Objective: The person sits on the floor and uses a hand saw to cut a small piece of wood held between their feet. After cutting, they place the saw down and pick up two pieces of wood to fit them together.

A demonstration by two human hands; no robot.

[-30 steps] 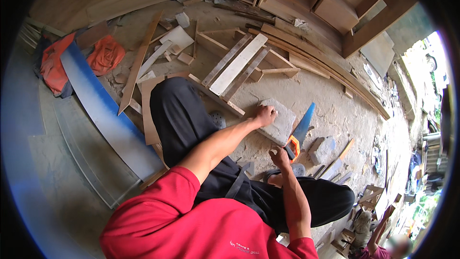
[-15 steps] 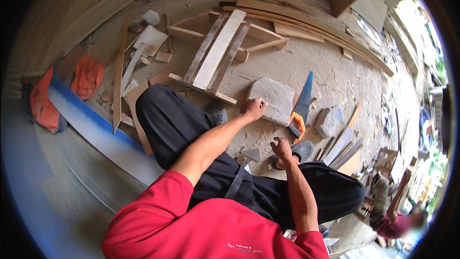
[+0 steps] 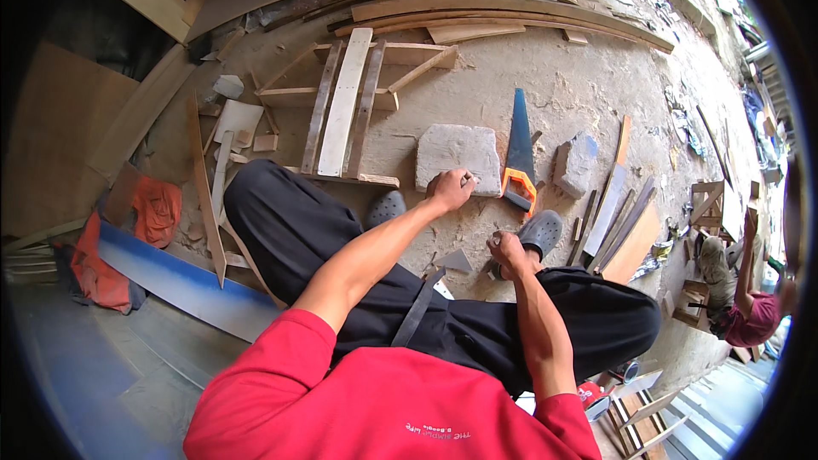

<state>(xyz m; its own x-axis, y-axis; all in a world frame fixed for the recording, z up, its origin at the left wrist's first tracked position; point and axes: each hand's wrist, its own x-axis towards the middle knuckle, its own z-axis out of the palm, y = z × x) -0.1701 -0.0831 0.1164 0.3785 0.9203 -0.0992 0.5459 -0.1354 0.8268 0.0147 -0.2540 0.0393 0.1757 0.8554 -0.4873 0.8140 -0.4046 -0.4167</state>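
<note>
My left hand (image 3: 452, 190) is closed, its fingers pinched over the near edge of a pale stone block (image 3: 458, 153). Whatever small thing it may hold is too small to make out. Lower and to the right, my right hand (image 3: 506, 251) is held above my grey clog, with the fingers curled in. Its fingertips show too little to tell what, if anything, is in them. Just right of the block lies a handsaw (image 3: 520, 140) with a blue blade and an orange and black handle. A second rough stone block (image 3: 576, 165) sits further right.
A wooden frame with a white board (image 3: 345, 102) lies ahead on the left. Long planks (image 3: 503, 14) stretch along the back. Wood strips (image 3: 609, 213) lie at right. Beside my left leg are a blue-white panel (image 3: 187, 273) and an orange bag (image 3: 158, 211). Another person (image 3: 754, 315) works far right.
My view has turned, so the scene sits differently. My left hand remains by the stone block's near edge. The right hand's fingers, apart before, are now curled in.
</note>
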